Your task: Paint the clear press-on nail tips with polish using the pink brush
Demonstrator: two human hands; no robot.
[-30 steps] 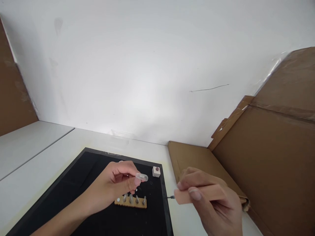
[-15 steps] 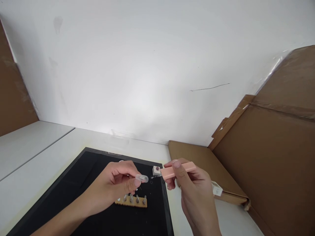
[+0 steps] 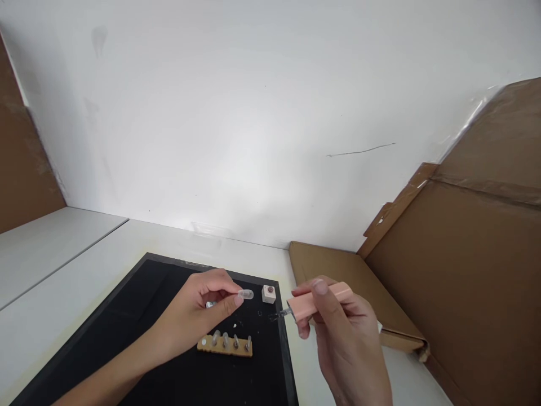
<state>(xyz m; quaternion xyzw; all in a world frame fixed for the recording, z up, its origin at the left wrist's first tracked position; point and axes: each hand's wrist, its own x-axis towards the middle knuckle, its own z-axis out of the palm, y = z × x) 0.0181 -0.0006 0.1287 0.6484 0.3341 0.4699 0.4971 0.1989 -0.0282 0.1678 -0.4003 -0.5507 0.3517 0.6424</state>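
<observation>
You are pinching a small, clear, rounded plastic-looking piece (image 3: pixel 245 294) between the thumb and fingers of your left hand (image 3: pixel 192 307), its free end pointing right, above a black rectangular mat with a dark grey border (image 3: pixel 262 375). Your right hand (image 3: pixel 350 332) is gripping a flat-sided, pale pink handle (image 3: pixel 320 303), thumb on top; its thin, dark, partly see-through tip (image 3: pixel 279 314) is pointing left and staying clear of the plastic piece. Below your left hand, a narrow tan strip (image 3: pixel 230 352) is lying on the mat, bearing a round white dot (image 3: pixel 203 341) and four clear, rounded upright pieces (image 3: pixel 225 339) in a row. Near the mat's far right corner, a small white cube with a dark reddish round spot (image 3: pixel 268 294) is sitting. Behind your right hand, a flat brown cardboard box (image 3: pixel 333 262) is resting on the white tabletop (image 3: pixel 135 239), meeting a plain white wall (image 3: pixel 236 113) at the back.
</observation>
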